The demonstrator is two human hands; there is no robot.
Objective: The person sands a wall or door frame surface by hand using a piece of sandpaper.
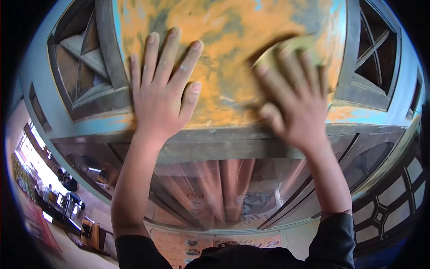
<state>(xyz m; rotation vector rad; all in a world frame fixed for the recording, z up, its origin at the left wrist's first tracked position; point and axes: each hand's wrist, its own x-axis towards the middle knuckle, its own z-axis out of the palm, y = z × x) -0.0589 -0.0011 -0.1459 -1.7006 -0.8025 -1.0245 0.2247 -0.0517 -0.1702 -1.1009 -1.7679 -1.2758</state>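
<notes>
Hands, both raised against an orange-stained panel (224,58) with patches of blue paint at its edges.

Left hand (161,89): laid flat on the left part of the panel, palm to the surface. Its fingers (150,49) are stretched out and slightly spread, released, holding nothing. The thumb lies alongside, pointing up and to the right. The heel of the hand sits just over the grey frame bar (215,139) that runs along the near edge of the panel.

Right hand (291,98): on the right part of the panel, well apart from the left hand, and blurred. Its fingers (286,67) lie over a yellowish-green pad (295,44) and press it against the panel. Only the far edge of the pad shows past the fingertips; the rest is hidden under the hand. What the pad is made of cannot be told.

Surroundings: a lattice opening (83,58) in grey framing to the left of the panel and another lattice (376,49) to the right. Nearer than the frame bar is a glass pane (224,188) with reddish streaked reflections. Both forearms are bare, ending in dark sleeves (331,237) at the near edge of view. A bright street scene (53,188) shows at the near left, too small to make out.
</notes>
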